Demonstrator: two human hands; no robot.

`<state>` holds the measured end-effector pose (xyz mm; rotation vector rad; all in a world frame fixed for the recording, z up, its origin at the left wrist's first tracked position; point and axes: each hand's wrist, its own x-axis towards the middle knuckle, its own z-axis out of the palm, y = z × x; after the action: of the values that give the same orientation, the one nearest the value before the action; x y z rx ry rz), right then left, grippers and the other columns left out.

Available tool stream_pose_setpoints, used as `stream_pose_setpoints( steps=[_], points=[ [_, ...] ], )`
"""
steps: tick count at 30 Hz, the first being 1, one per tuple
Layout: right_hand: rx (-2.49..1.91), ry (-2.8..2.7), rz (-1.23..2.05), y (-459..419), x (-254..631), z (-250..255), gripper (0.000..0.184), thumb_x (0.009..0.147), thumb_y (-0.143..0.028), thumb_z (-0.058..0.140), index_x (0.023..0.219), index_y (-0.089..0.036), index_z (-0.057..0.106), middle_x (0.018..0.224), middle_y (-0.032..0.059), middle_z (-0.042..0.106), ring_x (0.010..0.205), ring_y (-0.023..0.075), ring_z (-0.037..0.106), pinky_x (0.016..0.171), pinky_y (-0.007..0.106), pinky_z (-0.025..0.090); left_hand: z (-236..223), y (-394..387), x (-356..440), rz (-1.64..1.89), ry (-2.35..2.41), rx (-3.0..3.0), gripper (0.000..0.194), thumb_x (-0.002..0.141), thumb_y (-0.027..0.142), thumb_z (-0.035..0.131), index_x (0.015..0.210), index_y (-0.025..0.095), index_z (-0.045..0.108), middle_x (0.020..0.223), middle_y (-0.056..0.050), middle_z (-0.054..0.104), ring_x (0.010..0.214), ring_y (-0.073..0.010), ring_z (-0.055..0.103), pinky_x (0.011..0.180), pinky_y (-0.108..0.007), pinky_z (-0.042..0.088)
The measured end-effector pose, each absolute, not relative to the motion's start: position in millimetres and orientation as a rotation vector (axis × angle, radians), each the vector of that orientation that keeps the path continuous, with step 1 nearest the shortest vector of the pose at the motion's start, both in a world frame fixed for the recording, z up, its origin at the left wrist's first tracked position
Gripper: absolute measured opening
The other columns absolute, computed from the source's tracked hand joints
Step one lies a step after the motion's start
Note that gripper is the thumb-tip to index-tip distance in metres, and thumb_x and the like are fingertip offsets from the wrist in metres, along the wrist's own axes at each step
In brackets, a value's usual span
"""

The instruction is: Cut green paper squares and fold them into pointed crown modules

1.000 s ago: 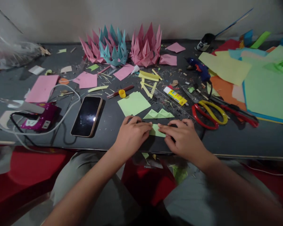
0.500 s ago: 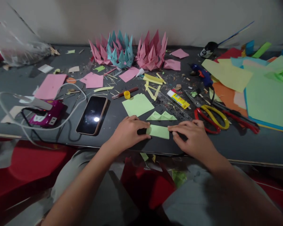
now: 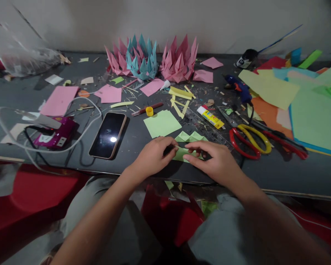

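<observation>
A folded light green paper strip (image 3: 181, 154) lies at the table's front edge, partly hidden by both hands. At its left end my left hand (image 3: 156, 156) is closed, thumb and forefinger pinching the paper. My right hand (image 3: 219, 156) reaches over the strip from the right, thumb and forefinger apart above its middle; its other fingers are curled and partly hidden. Just behind stand two small folded green paper pieces (image 3: 192, 137) with peaks, side by side. Farther back and left is a stack of green paper squares (image 3: 162, 124).
To the right lie scissors (image 3: 244, 141), a yellow glue tube (image 3: 211, 117) and a blue glue gun (image 3: 238, 88). On the left are a phone (image 3: 108, 135) and a purple power adapter (image 3: 55, 134) with cables. Pink origami (image 3: 179, 64) and blue origami (image 3: 142, 62) stand by the wall.
My right hand has slid left from the strip's right end to over its middle, its thumb and forefinger parting. My left hand stays at the left end.
</observation>
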<state>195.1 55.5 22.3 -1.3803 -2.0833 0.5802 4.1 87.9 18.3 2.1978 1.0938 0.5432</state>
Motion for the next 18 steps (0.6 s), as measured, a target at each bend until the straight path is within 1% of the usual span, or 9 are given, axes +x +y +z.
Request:
stream_pose_setpoints(
  steps=[2, 4, 6, 7, 9, 11, 13, 15, 18],
  points=[
    [-1.389, -2.080, 0.549, 56, 194, 23, 0.012, 0.082, -0.029, 0.058, 0.089, -0.021, 0.063, 0.084, 0.0023, 0.068, 0.075, 0.0159, 0.062, 0.065, 0.025, 0.046, 18, 86, 5, 0.587, 1.097, 2.154, 0.011, 0.087, 0.021, 0.045, 0.088, 0.017, 0.055, 0.085, -0.003, 0.062, 0.081, -0.0154, 0.057, 0.072, -0.027, 0.044],
    [-1.388, -2.081, 0.509, 58, 195, 23, 0.010, 0.083, -0.025, 0.055, 0.085, -0.021, 0.064, 0.084, 0.0027, 0.068, 0.077, 0.0167, 0.063, 0.069, 0.026, 0.046, 17, 84, 7, 0.629, 1.108, 2.104, 0.011, 0.088, 0.022, 0.045, 0.087, 0.018, 0.054, 0.082, -0.002, 0.061, 0.077, -0.0138, 0.056, 0.068, -0.026, 0.043],
    [-1.393, -2.043, 0.519, 59, 196, 23, 0.010, 0.084, -0.022, 0.053, 0.084, -0.021, 0.064, 0.083, 0.0023, 0.069, 0.076, 0.0168, 0.063, 0.069, 0.026, 0.047, 16, 83, 9, 0.676, 1.126, 2.026, 0.009, 0.086, 0.025, 0.048, 0.089, 0.018, 0.053, 0.081, -0.001, 0.060, 0.072, -0.0121, 0.054, 0.064, -0.024, 0.042],
    [-1.401, -2.005, 0.539, 60, 197, 24, 0.010, 0.083, -0.023, 0.054, 0.084, -0.022, 0.064, 0.082, 0.0021, 0.069, 0.075, 0.0167, 0.063, 0.067, 0.026, 0.047, 15, 82, 11, 0.707, 1.132, 1.976, 0.011, 0.084, 0.026, 0.052, 0.092, 0.018, 0.053, 0.082, -0.001, 0.060, 0.071, -0.0117, 0.054, 0.063, -0.023, 0.042],
    [-1.429, -1.891, 0.603, 60, 198, 24, 0.010, 0.083, -0.025, 0.054, 0.083, -0.021, 0.063, 0.078, 0.0022, 0.068, 0.070, 0.0165, 0.063, 0.062, 0.026, 0.048, 12, 82, 12, 0.759, 1.124, 1.851, 0.023, 0.079, 0.027, 0.059, 0.099, 0.017, 0.051, 0.085, -0.001, 0.061, 0.073, -0.0116, 0.055, 0.063, -0.023, 0.043],
    [-1.452, -1.741, 0.705, 60, 200, 24, 0.010, 0.081, -0.028, 0.056, 0.082, -0.021, 0.062, 0.073, 0.0021, 0.067, 0.064, 0.0158, 0.062, 0.057, 0.026, 0.048, 10, 83, 14, 0.774, 1.091, 1.707, 0.026, 0.077, 0.027, 0.061, 0.100, 0.016, 0.053, 0.086, -0.002, 0.063, 0.072, -0.0117, 0.057, 0.062, -0.022, 0.044],
    [-1.444, -1.604, 0.834, 60, 201, 22, 0.011, 0.078, -0.030, 0.059, 0.080, -0.020, 0.061, 0.070, 0.0017, 0.066, 0.062, 0.0155, 0.062, 0.054, 0.025, 0.049, 9, 85, 14, 0.771, 1.082, 1.583, 0.021, 0.079, 0.028, 0.059, 0.095, 0.015, 0.057, 0.081, -0.002, 0.064, 0.067, -0.0111, 0.057, 0.059, -0.022, 0.044],
    [-1.415, -1.537, 1.004, 60, 202, 19, 0.013, 0.075, -0.030, 0.062, 0.081, -0.019, 0.059, 0.070, 0.0017, 0.067, 0.063, 0.0160, 0.063, 0.055, 0.026, 0.051, 10, 86, 14, 0.769, 1.106, 1.535, 0.019, 0.079, 0.029, 0.058, 0.090, 0.014, 0.060, 0.077, -0.002, 0.064, 0.062, -0.0106, 0.056, 0.055, -0.022, 0.044],
    [-1.394, -1.543, 1.241, 63, 205, 14, 0.019, 0.071, -0.030, 0.065, 0.086, -0.019, 0.059, 0.075, 0.0028, 0.069, 0.066, 0.0170, 0.065, 0.058, 0.028, 0.053, 13, 86, 12, 0.755, 1.121, 1.630, 0.016, 0.080, 0.028, 0.057, 0.087, 0.015, 0.063, 0.075, -0.001, 0.065, 0.061, -0.0102, 0.054, 0.054, -0.021, 0.043]
  ],
)
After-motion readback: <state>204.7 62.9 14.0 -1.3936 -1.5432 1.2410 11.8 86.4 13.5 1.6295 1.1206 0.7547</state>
